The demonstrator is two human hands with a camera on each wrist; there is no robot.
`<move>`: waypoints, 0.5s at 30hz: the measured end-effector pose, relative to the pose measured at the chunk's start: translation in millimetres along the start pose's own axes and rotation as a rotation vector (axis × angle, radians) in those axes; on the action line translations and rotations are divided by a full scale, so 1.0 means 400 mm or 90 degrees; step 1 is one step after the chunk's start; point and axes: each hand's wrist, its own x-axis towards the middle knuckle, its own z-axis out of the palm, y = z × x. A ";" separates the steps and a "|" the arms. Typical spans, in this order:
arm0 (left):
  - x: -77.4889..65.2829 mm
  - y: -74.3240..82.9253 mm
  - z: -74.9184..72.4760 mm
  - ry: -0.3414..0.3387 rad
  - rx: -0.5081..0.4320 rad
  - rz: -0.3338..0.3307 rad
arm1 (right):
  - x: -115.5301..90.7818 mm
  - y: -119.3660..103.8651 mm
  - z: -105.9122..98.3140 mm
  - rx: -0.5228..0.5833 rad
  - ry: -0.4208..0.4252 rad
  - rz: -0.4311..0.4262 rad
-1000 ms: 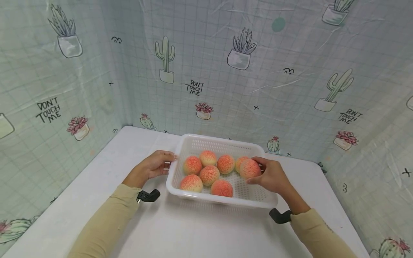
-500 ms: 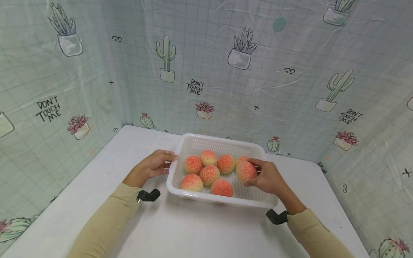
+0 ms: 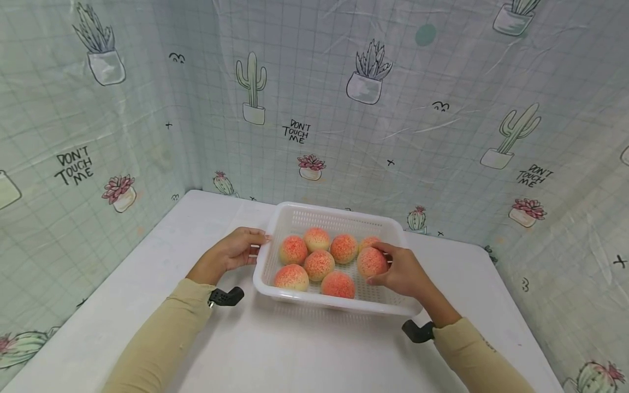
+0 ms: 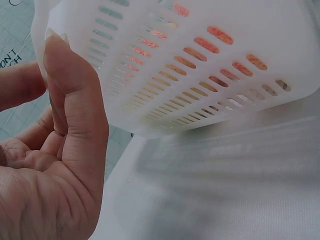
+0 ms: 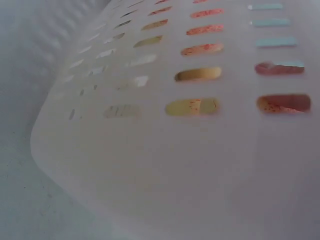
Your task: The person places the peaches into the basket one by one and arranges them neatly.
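A white slotted plastic basket (image 3: 339,309) holds several red-and-yellow peaches, among them one peach (image 3: 319,266) near the middle. My left hand (image 3: 238,250) grips the basket's left rim, thumb and fingers on either side of it in the left wrist view, where the slotted wall (image 4: 165,20) shows red and yellow behind. Inside the right half, my right hand (image 3: 405,271) holds a peach (image 3: 371,262) between thumb and fingers, low in the basket. Another peach (image 3: 368,243) is partly hidden behind it. The right wrist view has only the basket wall (image 5: 150,170), peach colours showing through its slots.
The basket stands toward the back of a white table (image 3: 314,355). A printed cloth (image 3: 324,82) with cactus drawings hangs closely behind and along both sides. Black wrist-camera mounts stick out from both sleeves, the right mount (image 3: 417,331) near the basket's front right corner.
My right hand has moved left and slightly down into the basket with the peach. The left hand and the basket have stayed in place.
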 end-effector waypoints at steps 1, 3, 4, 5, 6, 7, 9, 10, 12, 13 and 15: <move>-0.001 0.001 0.000 0.003 -0.003 -0.002 | 0.001 0.000 0.001 -0.005 0.000 -0.001; -0.001 0.003 0.000 0.004 -0.001 -0.002 | 0.003 -0.001 0.004 -0.010 0.001 -0.001; -0.001 0.003 0.001 0.008 -0.004 -0.006 | 0.004 -0.001 0.005 -0.012 0.000 -0.002; -0.001 0.003 0.001 0.007 -0.003 -0.006 | 0.005 -0.002 0.007 -0.013 0.000 -0.003; -0.001 0.003 0.001 0.008 -0.004 -0.006 | 0.005 -0.003 0.009 -0.014 0.000 -0.004; -0.001 0.003 0.000 0.008 -0.003 -0.006 | 0.005 -0.004 0.011 -0.015 -0.002 -0.005; 0.000 0.001 -0.001 0.005 0.000 -0.003 | 0.006 -0.006 0.015 -0.021 -0.004 -0.007; 0.001 0.001 -0.001 0.009 -0.002 -0.006 | 0.006 -0.008 0.017 -0.025 -0.004 -0.006; 0.001 0.000 -0.001 0.012 -0.002 -0.008 | 0.006 -0.012 0.021 -0.036 -0.005 -0.003; 0.001 0.000 -0.001 0.012 -0.001 -0.008 | 0.006 -0.013 0.023 -0.044 -0.006 -0.002; 0.000 0.000 -0.002 0.011 0.001 -0.006 | 0.006 -0.017 0.026 -0.053 -0.006 0.001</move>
